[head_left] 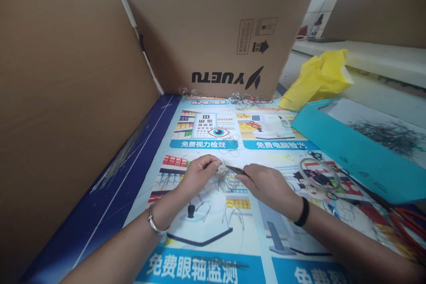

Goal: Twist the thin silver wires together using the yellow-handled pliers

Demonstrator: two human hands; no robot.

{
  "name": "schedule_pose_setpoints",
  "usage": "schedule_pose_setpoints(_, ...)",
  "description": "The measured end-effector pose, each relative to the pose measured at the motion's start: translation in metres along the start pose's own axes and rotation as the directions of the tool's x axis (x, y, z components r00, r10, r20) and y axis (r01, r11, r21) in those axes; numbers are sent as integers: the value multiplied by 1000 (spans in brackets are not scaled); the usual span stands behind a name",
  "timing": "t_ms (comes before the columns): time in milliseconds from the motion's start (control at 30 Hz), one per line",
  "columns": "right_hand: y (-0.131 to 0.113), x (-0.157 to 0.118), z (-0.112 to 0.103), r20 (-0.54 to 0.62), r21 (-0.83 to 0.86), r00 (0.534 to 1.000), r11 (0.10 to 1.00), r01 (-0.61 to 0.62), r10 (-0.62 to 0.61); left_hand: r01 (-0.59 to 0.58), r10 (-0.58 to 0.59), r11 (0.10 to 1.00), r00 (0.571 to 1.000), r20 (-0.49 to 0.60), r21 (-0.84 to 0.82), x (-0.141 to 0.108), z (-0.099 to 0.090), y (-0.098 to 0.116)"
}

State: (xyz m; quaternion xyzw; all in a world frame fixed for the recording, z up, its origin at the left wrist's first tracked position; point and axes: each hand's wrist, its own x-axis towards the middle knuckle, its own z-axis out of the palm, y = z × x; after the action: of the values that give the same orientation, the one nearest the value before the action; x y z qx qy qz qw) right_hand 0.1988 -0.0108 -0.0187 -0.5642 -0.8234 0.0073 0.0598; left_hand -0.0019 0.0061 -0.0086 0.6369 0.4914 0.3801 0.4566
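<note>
My left hand (pixel 201 173) is closed, thumb and fingertips pinched on a thin wire (pixel 223 163) that is hard to make out. My right hand (pixel 266 183) is wrapped round dark needle-nose pliers (pixel 235 169); their handles are hidden in the palm. The tips point left, close to the left fingertips. Below the hands lies a loose tangle of fine wire pieces (pixel 222 181) on the printed sheet (pixel 213 257). Some bent wire pieces (pixel 233 216) rest nearer to me.
A cardboard panel (pixel 206 31) stands behind, another (pixel 66 53) at left. Straight wires (pixel 124 153) lie on the left. At right are a blue box (pixel 346 159) holding many wires (pixel 388 137), a wire coil (pixel 319 175), red-handled tool (pixel 406 226) and yellow bag (pixel 316 80).
</note>
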Motion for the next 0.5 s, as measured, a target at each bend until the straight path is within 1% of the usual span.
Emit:
schedule_pose_setpoints(333, -1, -2, -1, -1, 13, 1000, 1000, 10, -10, 6, -6, 1000, 1000, 19, -5, 1, -2, -4)
schedule_pose_setpoints(500, 0, -2, -1, -13, 18, 1000, 1000, 22, -22, -25, 25, 1000, 1000, -7, -12, 1, -1, -6)
